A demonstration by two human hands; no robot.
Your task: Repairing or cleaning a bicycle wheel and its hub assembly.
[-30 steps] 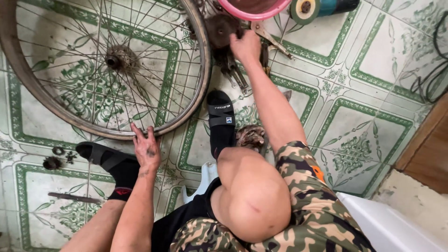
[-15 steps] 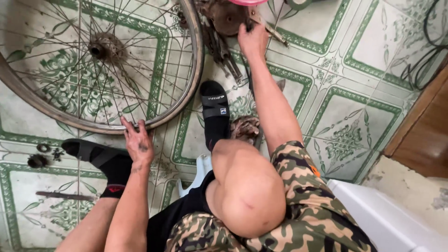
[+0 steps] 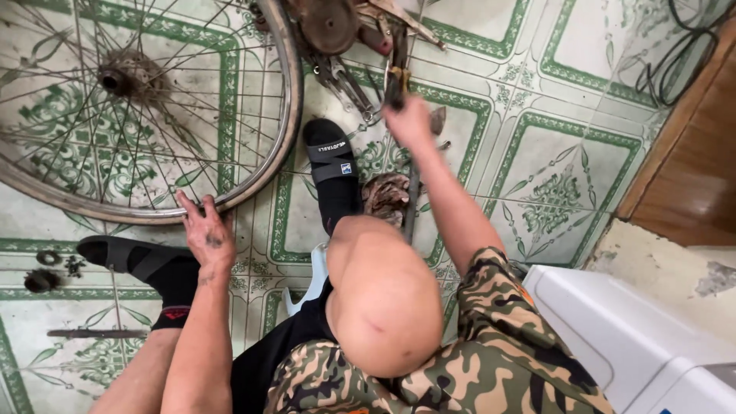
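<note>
Sprawling green-patterned floor tiles

Camouflage sleeve, black shorts, black socks, black slide sandals.

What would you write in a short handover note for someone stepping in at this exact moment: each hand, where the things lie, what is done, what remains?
Left hand: greasy, fingers resting on the rim of the spoked bicycle wheel, which lies flat on the tiled floor.
Right hand: raised above the floor, closed on a long thin tool, just below the pile of wrenches and rusty parts.
Loose small parts and a metal rod lie by the left foot.
Done: wheel is off and on the floor.
Left: cannot tell from this view.
</note>
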